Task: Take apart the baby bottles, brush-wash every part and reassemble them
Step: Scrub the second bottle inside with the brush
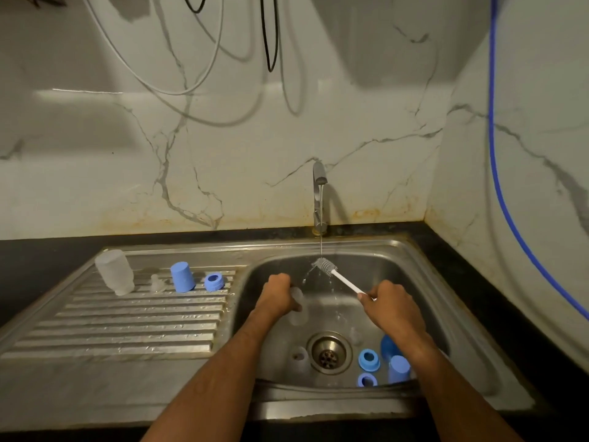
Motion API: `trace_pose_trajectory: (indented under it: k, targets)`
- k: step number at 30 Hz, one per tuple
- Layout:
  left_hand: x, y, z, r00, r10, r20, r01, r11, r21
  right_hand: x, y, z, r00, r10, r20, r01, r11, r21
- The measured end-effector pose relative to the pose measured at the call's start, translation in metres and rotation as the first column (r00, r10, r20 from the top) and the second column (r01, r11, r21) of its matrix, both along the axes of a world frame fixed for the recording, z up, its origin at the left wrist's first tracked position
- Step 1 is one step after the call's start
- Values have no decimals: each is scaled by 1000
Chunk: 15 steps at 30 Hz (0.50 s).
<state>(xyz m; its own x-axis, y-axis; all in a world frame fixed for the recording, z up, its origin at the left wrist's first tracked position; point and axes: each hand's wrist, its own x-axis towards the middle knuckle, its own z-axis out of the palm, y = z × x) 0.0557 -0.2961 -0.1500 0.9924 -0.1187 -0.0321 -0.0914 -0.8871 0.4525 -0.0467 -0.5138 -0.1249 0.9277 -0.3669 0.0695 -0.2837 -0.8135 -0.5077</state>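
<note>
The left hand (278, 293) is curled round a clear bottle body (298, 306), holding it low over the sink basin (414, 282). The right hand (390, 301) grips the white handle of a bottle brush (333, 273), whose bristle head sits under the thin stream running from the tap (319, 199); brush and bottle are apart.

In the basin, near the drain (329, 353): a clear teat (299, 357) to its left; two blue collar rings (369, 359) and a blue cap (399, 369) to its right, the right forearm crossing just above them (a further blue piece behind is partly hidden).

On the ribbed draining board (127, 327) stand an inverted clear bottle (114, 275), a small clear teat (156, 283), an inverted blue cap (182, 277) and a blue ring (214, 281), in a row.

A blue hose (497, 173) hangs down the right wall.
</note>
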Motion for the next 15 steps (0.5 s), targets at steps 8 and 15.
trace_pose_trajectory:
  k: [8,15]
  targets:
    - [8,-36,4,977,214,-4,-204,922,-329,12,-13,13,998,-45,40,45,999,-18]
    - [29,-61,19,908,400,-127,-386,678,-626,32,-25,11,996,-48,69,48,999,4]
